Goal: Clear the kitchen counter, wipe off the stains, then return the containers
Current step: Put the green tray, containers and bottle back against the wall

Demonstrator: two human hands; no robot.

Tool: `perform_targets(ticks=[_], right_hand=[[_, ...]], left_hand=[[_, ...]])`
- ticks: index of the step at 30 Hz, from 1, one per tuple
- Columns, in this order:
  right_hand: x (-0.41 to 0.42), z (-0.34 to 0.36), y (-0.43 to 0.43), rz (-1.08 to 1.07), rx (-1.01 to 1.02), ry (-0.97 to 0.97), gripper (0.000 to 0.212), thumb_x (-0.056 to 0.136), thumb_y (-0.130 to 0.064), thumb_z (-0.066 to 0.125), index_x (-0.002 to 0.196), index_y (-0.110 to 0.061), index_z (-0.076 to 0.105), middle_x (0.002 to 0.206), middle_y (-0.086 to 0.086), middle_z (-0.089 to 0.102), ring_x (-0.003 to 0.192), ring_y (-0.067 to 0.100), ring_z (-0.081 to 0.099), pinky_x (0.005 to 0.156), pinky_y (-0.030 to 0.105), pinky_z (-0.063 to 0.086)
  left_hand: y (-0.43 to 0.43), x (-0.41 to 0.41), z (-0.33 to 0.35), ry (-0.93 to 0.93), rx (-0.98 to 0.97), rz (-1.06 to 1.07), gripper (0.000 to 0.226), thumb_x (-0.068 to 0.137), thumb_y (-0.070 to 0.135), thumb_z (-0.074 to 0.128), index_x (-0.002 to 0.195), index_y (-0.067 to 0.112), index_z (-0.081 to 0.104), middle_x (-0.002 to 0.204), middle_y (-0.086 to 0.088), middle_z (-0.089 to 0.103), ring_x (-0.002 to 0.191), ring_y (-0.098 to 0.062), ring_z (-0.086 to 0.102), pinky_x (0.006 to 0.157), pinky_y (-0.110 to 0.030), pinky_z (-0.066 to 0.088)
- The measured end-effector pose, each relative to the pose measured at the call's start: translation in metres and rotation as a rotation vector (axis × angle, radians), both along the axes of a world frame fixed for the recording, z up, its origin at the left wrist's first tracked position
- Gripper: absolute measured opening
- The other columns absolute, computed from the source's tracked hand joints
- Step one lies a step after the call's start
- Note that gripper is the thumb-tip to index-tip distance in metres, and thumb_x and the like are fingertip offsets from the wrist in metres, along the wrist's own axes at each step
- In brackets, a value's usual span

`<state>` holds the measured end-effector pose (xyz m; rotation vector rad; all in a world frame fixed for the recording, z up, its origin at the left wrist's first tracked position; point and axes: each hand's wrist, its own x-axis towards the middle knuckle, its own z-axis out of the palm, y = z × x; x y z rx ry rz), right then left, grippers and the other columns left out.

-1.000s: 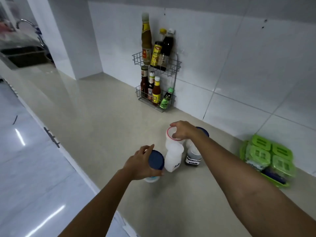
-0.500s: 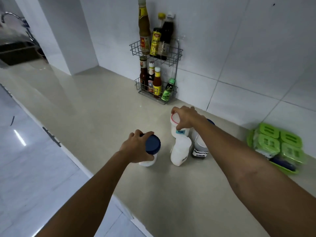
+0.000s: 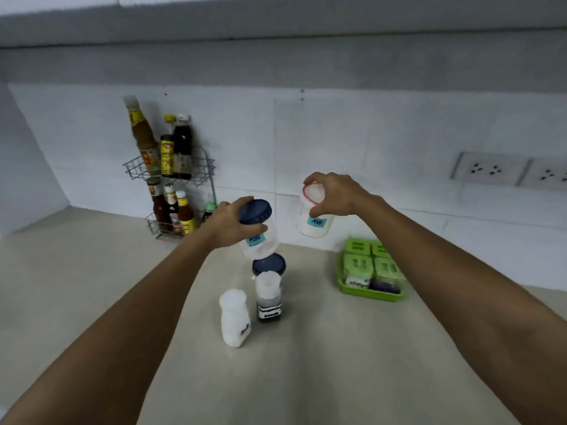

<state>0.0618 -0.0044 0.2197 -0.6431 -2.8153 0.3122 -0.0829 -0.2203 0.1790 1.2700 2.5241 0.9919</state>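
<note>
Holding both MSG jars above the counter (image 3: 92, 286): left hand (image 3: 231, 225) grips blue-lidded jar (image 3: 257, 210) by its lid, right hand (image 3: 340, 197) pinches red-rimmed jar (image 3: 316, 223) at the rim. Salt bottle (image 3: 234, 317) and dark-filled jar (image 3: 269, 302), label too blurry, stand below, side by side.

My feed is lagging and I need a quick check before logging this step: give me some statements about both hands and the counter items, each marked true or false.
The left hand grips a blue-lidded jar. True.
The right hand holds nothing. False: it grips a red-rimmed jar.
The white salt bottle stands on the counter. True.
The green tray lies left of the wire rack. False: it lies to its right.
The red-rimmed jar rests on the counter. False: it is held up clear of it.
</note>
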Motion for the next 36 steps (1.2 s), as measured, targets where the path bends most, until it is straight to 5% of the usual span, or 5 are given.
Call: perform_targets(ticks=[3, 10, 15, 27, 36], right_hand=[[0.064, 0.015, 0.04, -0.085, 0.023, -0.048, 0.069, 0.06, -0.042, 0.076, 0.122, -0.039, 0.048, 0.101, -0.001, 0.052, 0.102, 0.029, 0.052, 0.087, 0.04, 0.048], [0.212, -0.002, 0.133, -0.281, 0.044, -0.196, 0.072, 0.062, -0.042, 0.079, 0.126, -0.034, 0.047, 0.112, 0.005, 0.056, 0.102, 0.03, 0.053, 0.084, 0.037, 0.047], [0.269, -0.044, 0.184, -0.36, 0.021, -0.218, 0.073, 0.062, -0.041, 0.077, 0.127, -0.036, 0.045, 0.114, 0.003, 0.055, 0.105, 0.031, 0.049, 0.087, 0.039, 0.045], [0.251, -0.155, 0.27, -0.281, -0.049, -0.275, 0.073, 0.067, -0.038, 0.074, 0.131, -0.029, 0.04, 0.126, 0.004, 0.051, 0.108, 0.032, 0.047, 0.09, 0.037, 0.041], [0.234, -0.193, 0.297, -0.243, -0.047, -0.219, 0.077, 0.068, -0.037, 0.074, 0.136, -0.032, 0.039, 0.14, 0.006, 0.037, 0.118, 0.035, 0.036, 0.097, 0.04, 0.037]], left_hand=[[0.064, 0.041, 0.004, -0.081, 0.076, -0.125, 0.069, 0.077, 0.032, 0.073, 0.137, 0.023, 0.041, 0.121, -0.004, 0.053, 0.102, -0.02, 0.055, 0.073, -0.028, 0.046], [0.199, 0.17, -0.027, -0.116, -0.004, -0.396, 0.061, 0.083, 0.029, 0.068, 0.135, 0.017, 0.04, 0.113, -0.005, 0.053, 0.098, -0.018, 0.055, 0.071, -0.024, 0.043], [0.262, 0.219, -0.068, -0.014, -0.155, -0.388, 0.08, 0.083, 0.046, 0.062, 0.147, 0.02, 0.022, 0.135, -0.018, 0.034, 0.122, -0.033, 0.044, 0.099, -0.032, 0.038], [0.379, 0.242, -0.137, 0.471, -0.449, -0.326, 0.085, 0.089, 0.056, 0.045, 0.15, 0.015, 0.001, 0.147, -0.02, 0.021, 0.13, -0.037, 0.028, 0.11, -0.039, 0.02], [0.407, 0.23, -0.173, 0.556, -0.539, -0.275, 0.078, 0.092, 0.051, 0.043, 0.15, 0.016, 0.003, 0.15, -0.021, 0.018, 0.133, -0.036, 0.026, 0.112, -0.043, 0.018]])
